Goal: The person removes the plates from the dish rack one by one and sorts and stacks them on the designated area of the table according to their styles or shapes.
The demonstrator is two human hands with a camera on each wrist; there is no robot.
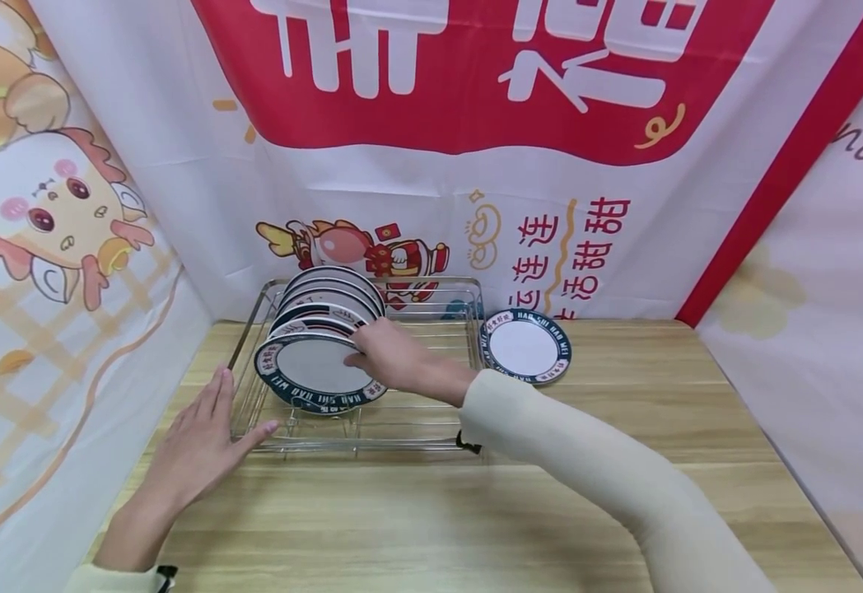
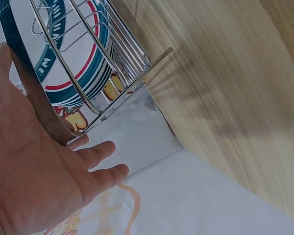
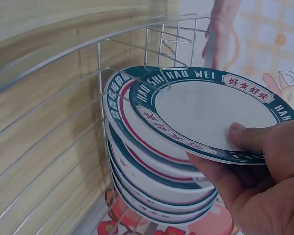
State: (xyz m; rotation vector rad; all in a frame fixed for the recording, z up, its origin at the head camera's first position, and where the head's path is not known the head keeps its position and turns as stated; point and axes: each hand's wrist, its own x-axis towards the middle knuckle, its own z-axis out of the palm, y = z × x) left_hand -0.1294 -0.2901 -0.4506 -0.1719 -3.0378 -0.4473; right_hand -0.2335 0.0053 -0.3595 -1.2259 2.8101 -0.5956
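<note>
A white plate with a dark green lettered rim (image 1: 320,371) stands tilted at the front of a row of plates in a metal wire dish rack (image 1: 417,445). My right hand (image 1: 394,354) pinches that plate at its right edge, thumb on its face and fingers behind, as the right wrist view shows. Behind it several more plates (image 3: 157,196) lean in a row. My left hand (image 1: 202,436) rests at the rack's left side, fingers straight along the outer rail; in the left wrist view the palm (image 2: 39,166) lies against the flat metal rim (image 2: 34,93).
Another green-rimmed plate (image 1: 525,346) lies right of the rack near the back of the wooden table (image 1: 550,511). Printed cloth hangs behind (image 1: 431,177) and along the left side (image 1: 98,346). A small black piece (image 1: 468,445) sits at the rack's front right corner.
</note>
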